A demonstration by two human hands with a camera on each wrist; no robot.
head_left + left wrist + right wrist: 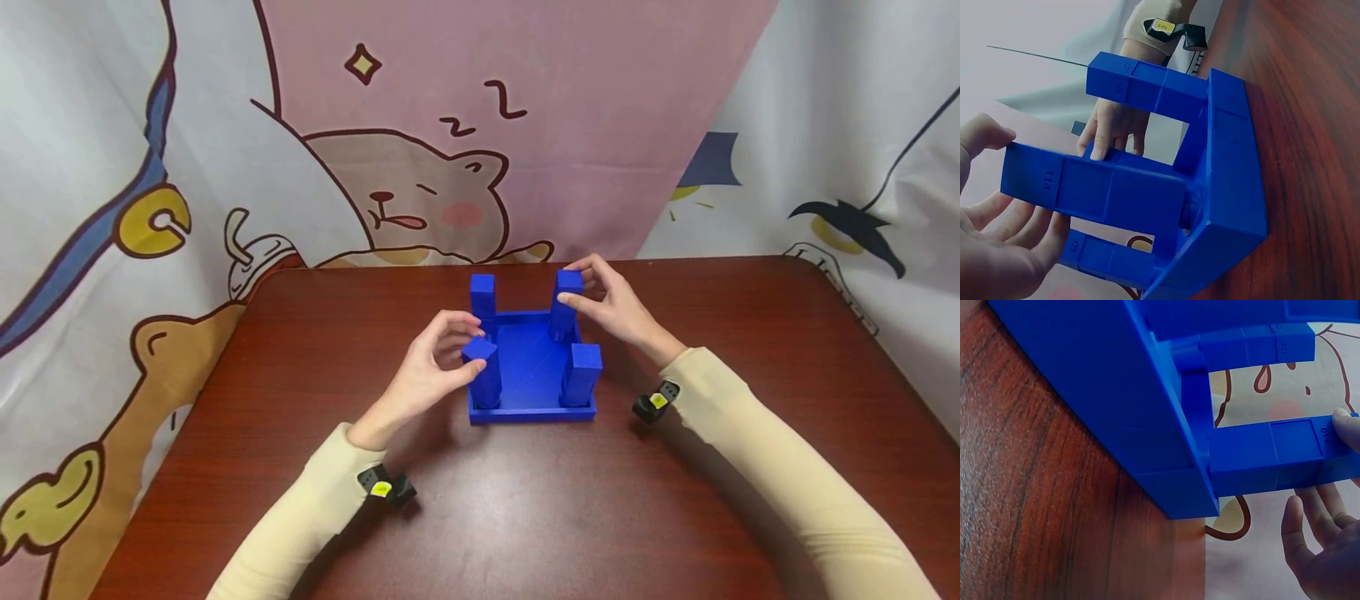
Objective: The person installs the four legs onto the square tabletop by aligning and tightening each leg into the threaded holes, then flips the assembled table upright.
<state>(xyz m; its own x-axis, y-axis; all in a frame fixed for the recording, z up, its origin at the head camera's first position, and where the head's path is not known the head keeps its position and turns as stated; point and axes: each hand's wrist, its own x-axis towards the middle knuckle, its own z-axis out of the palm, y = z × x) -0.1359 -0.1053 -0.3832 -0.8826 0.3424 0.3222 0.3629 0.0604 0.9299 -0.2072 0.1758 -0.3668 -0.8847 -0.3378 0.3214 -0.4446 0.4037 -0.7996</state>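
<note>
A square blue tray with low walls sits on the table, a blue post standing at each corner. My left hand grips the upper end of the front-left post between thumb and fingers. That post is turned askew to the tray in the head view; raised marks show on its side in the left wrist view. At the back-right post, my right hand holds the top part, thumb in front and fingers behind. The back-left post and front-right post stand untouched.
The reddish-brown wooden table reaches back to a printed cloth with a sleeping bear. Each sleeve carries a small black wrist camera, the left one and the right one.
</note>
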